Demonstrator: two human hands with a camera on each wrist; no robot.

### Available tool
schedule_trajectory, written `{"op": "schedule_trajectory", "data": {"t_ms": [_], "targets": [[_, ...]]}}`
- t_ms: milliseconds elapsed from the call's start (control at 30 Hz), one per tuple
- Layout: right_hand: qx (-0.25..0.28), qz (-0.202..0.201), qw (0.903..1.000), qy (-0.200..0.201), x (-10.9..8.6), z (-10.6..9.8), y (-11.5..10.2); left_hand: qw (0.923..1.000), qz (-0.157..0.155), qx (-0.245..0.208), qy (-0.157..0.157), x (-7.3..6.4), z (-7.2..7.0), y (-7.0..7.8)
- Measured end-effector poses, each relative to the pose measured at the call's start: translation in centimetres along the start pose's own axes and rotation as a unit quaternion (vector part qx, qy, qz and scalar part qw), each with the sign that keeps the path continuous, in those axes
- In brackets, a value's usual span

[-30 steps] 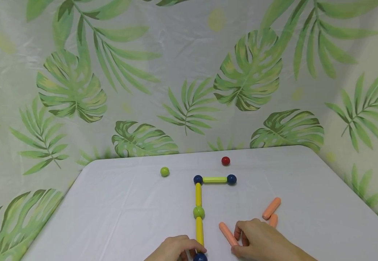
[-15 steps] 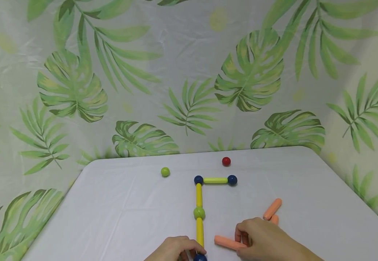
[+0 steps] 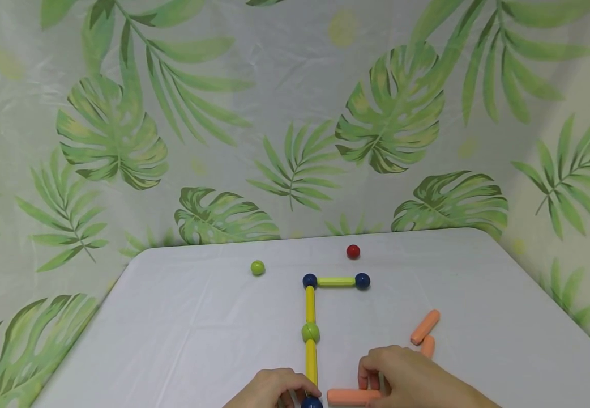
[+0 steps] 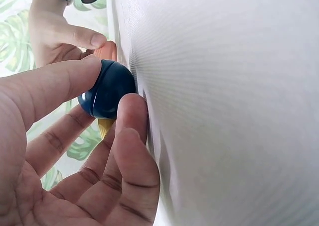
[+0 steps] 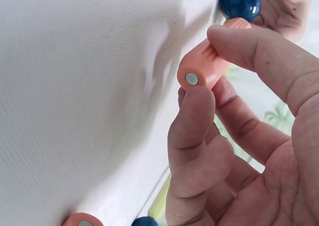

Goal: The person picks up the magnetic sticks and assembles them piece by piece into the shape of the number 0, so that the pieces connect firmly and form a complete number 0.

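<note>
At the near end of a magnetic ball-and-rod chain, my left hand pinches a dark blue ball between thumb and fingers. A yellow rod runs from that ball to a green ball, then another yellow rod reaches a blue corner ball. From the corner a lime rod leads right to a further blue ball. My right hand pinches an orange magnetic rod, lying sideways, its left end close beside the held ball. A metal disc shows in its end in the right wrist view.
Two more orange rods, one upper and one lower, lie beyond my right hand. A loose green ball and a red ball sit toward the back of the white-covered table. A leaf-print cloth hangs behind.
In my right hand the orange rod has turned from a slant to lying sideways, and its far end has come toward the near blue ball. My left hand stays in place.
</note>
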State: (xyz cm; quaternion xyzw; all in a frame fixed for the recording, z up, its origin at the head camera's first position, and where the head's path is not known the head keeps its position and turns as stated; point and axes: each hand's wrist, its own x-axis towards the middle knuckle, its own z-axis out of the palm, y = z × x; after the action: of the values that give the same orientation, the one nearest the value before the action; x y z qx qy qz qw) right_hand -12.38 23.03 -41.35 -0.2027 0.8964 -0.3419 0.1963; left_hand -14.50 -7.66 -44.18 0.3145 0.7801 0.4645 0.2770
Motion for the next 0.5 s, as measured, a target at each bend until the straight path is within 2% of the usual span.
{"op": "schedule_trajectory", "data": {"t_ms": [267, 500], "targets": [[0.015, -0.008, 0.9998, -0.008, -0.15, 0.27, -0.12, 0.9998, 0.001, 0.008, -0.016, 0.29, -0.27, -0.88], [0.019, 0.008, 0.9996, -0.021, 0.13, 0.47, -0.29, 0.9999, -0.009, -0.007, 0.003, 0.13, 0.03, -0.4]]}}
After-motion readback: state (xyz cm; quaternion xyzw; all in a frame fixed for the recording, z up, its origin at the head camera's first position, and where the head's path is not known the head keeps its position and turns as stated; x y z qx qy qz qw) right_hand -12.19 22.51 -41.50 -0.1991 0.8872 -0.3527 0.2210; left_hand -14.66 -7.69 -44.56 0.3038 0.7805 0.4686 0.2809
